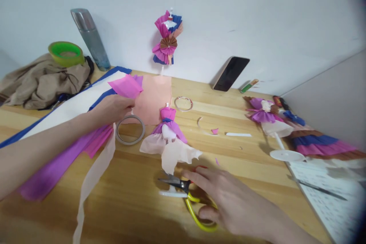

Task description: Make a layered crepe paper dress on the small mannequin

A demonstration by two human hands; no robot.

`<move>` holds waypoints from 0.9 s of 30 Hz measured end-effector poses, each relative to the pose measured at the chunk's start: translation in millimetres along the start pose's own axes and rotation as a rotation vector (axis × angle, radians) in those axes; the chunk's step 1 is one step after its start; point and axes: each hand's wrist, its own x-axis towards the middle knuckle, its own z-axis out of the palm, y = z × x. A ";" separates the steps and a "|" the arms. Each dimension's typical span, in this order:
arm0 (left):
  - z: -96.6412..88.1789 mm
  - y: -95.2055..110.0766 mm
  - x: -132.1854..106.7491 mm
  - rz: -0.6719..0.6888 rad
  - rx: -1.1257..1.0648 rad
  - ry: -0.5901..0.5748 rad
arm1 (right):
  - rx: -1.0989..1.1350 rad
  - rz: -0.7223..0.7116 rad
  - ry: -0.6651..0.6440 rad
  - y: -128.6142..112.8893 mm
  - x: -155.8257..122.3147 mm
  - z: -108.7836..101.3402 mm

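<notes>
My left hand (116,107) is closed, its fingers pinched together just above a grey tape roll (143,131). A long pale crepe paper strip (95,177) hangs down from under that hand. In my right hand (228,200) are scissors (197,219) with yellow and red handles, blades slightly apart. Their tips lie over the white stand of a small dress form (167,114). The form stands upright in a pink bodice, blue waistband and purple-and-pale skirt (178,152). Part of the red handle is hidden by my fingers.
Folded crepe papers (54,171) and a peach sheet (153,95) lie left and centre. Behind are a bottle (95,42), green tape (61,61) on cloth, a decorated form (168,44) and a phone (231,73). Another dressed form (276,127) and a printed sheet (323,206) are right.
</notes>
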 end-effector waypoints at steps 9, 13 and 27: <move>-44.5 17.4 -22.6 0.002 -0.270 0.220 | -0.094 -0.146 0.277 -23.8 -12.7 -17.3; -67.0 41.7 -26.5 0.079 -0.215 0.365 | 0.080 -0.213 0.657 -28.7 20.0 -54.9; -54.0 77.1 20.3 0.073 -0.389 0.432 | 0.968 -0.106 0.595 -0.9 97.9 -73.3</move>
